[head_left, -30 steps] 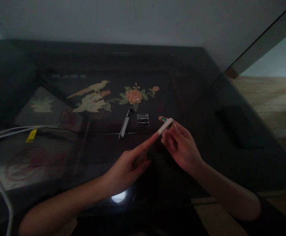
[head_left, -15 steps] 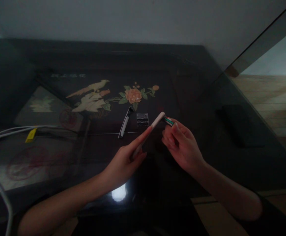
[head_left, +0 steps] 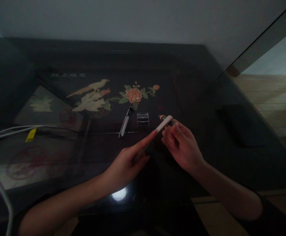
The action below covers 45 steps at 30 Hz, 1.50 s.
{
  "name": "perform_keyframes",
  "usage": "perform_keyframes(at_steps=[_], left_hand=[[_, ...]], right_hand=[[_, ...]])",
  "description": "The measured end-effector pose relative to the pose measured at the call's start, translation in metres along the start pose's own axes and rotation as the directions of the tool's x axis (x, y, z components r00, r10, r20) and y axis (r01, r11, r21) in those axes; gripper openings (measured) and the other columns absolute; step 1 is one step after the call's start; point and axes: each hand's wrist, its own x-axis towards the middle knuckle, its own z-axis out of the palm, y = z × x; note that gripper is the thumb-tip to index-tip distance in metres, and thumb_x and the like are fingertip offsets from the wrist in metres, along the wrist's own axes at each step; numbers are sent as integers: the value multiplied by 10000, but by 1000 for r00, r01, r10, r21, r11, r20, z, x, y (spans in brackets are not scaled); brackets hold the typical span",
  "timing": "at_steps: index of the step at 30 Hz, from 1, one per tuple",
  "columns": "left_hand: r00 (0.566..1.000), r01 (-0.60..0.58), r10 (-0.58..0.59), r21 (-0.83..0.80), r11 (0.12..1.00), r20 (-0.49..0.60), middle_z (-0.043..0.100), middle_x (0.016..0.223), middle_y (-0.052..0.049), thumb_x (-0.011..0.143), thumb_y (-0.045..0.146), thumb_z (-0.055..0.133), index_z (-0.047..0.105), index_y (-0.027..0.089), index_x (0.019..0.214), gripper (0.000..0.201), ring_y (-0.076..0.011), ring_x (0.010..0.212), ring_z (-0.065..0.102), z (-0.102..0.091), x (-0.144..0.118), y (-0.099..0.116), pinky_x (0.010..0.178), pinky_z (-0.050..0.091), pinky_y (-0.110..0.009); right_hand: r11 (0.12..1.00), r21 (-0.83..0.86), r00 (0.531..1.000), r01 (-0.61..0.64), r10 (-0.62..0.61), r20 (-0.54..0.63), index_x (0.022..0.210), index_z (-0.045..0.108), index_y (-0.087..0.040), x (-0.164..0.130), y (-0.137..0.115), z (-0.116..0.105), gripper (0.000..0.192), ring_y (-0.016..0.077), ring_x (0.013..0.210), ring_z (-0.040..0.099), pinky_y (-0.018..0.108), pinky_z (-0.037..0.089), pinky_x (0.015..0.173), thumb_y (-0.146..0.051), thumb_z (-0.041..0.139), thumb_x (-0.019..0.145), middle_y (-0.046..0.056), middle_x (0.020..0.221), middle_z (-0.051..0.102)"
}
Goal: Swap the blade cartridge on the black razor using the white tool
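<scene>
Left hand [head_left: 125, 164] grips white handle [head_left: 164, 123]; right hand [head_left: 182, 147] pinches green razor head [head_left: 169, 118] at its tip, above bench [head_left: 207, 98].

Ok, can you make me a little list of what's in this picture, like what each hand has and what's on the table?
left hand: holds a white razor handle, forefinger laid along it
right hand: pinches a green and orange razor head at the handle's tip
table: dark, glossy, with a bird-and-flower picture
on the table: a second razor, a clear cartridge tray, white cables with a yellow tag
light: dim
</scene>
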Motion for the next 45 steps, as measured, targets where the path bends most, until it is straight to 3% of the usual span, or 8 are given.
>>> perform_keyframes(at_steps=[4, 10, 19, 23, 26, 31, 40, 45], left_hand=[[998, 12, -11, 24, 1000, -70, 661, 972, -20, 902, 134, 506, 332, 249, 1518, 650, -105, 647, 408, -4, 4, 0, 679, 434, -211], [998, 56, -56, 3, 998, -31, 512, 693, 47, 905, 135, 508, 281, 242, 1537, 680, -109, 610, 368, -3, 4, 0, 590, 374, -198], [996, 30, -27, -41, 999, 82, 427, 670, 58, 916, 125, 506, 275, 252, 1537, 675, -107, 609, 351, 1, -2, 1, 565, 357, -195], [998, 32, -29, -45, 998, 59, 423, 659, 62, 919, 132, 508, 281, 256, 1536, 669, -103, 594, 333, 0, -1, 1, 545, 335, -188], [999, 38, -38, -9, 999, 0, 483, 683, 52, 910, 128, 509, 297, 247, 1531, 667, -100, 583, 351, -2, 2, 0, 559, 355, -186], [997, 31, -29, 30, 999, -71, 643, 996, -24, 908, 157, 505, 327, 256, 1520, 645, -129, 742, 486, -5, 4, 0, 721, 455, -220], [999, 45, -45, -6, 999, 6, 387, 679, 69, 918, 126, 503, 261, 257, 1541, 681, -96, 604, 355, 0, 1, 0, 570, 341, -185], [997, 12, -8, -55, 998, 77, 380, 662, 76, 914, 104, 506, 268, 302, 1535, 694, -90, 580, 329, 2, -2, 0, 533, 308, -178]], right_hand=[[1000, 14, 1000, 17, -17, 17, 850, 640, -209, 0, -1, 0, 242, 70, 426, 224, 252, 193, 422, -416, 754, 796, -89, 493, 427], [1000, 9, 1000, 20, -20, 12, 863, 645, -206, 1, 0, -1, 236, 72, 441, 241, 244, 195, 425, -408, 750, 802, -88, 501, 411], [999, -39, 999, -9, 7, -38, 907, 681, -202, 2, 2, -2, 253, 64, 438, 251, 249, 220, 426, -428, 735, 806, -89, 523, 395], [999, -33, 1000, -2, 1, -20, 921, 682, -198, 1, 2, -2, 265, 65, 445, 257, 250, 221, 423, -431, 737, 807, -85, 533, 395], [1000, -12, 1000, 6, -6, 8, 897, 667, -202, 1, 1, -2, 249, 72, 447, 254, 252, 213, 423, -425, 737, 812, -81, 522, 407], [999, 29, 999, 24, -25, 27, 804, 643, -210, 1, 0, 0, 213, 70, 436, 229, 248, 196, 426, -399, 741, 817, -79, 496, 425], [1000, 26, 1000, 9, -9, 2, 870, 677, -198, 3, 2, -2, 212, 73, 444, 246, 252, 192, 422, -384, 753, 803, -78, 512, 430], [1000, 12, 1000, -19, 19, -25, 934, 698, -193, 3, 2, -3, 285, 57, 436, 255, 237, 213, 423, -421, 765, 776, -92, 510, 406]])
